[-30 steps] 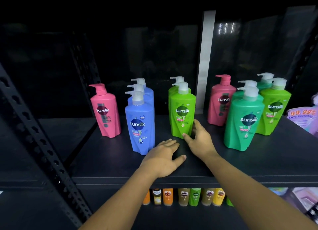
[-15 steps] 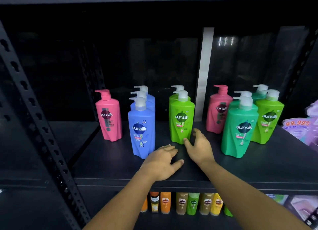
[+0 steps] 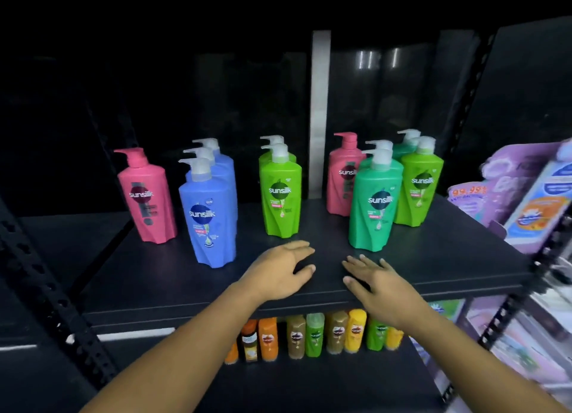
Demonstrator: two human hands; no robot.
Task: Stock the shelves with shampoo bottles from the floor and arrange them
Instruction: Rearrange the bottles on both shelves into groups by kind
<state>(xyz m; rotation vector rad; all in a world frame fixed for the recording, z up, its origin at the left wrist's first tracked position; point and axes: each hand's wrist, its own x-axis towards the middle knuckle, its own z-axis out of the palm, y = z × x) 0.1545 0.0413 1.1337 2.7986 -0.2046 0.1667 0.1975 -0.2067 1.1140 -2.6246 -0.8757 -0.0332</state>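
While open and empty over the shelf [image 3: 154, 276]: left grip [image 3: 280, 268], right grip [image 3: 379, 281]. Ahead, "sunsilk" bottles [image 3: 280, 196]; far right, "99.99" tag [image 3: 469, 193].

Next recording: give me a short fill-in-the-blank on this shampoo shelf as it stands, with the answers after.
1. The blue bottles stand in a row of ___.
2. The leftmost bottle on the shelf is coloured ___.
3. The left hand and the right hand each hold ___.
4. The small bottles stand one level ___ the hands.
Missing words: three; pink; nothing; below.
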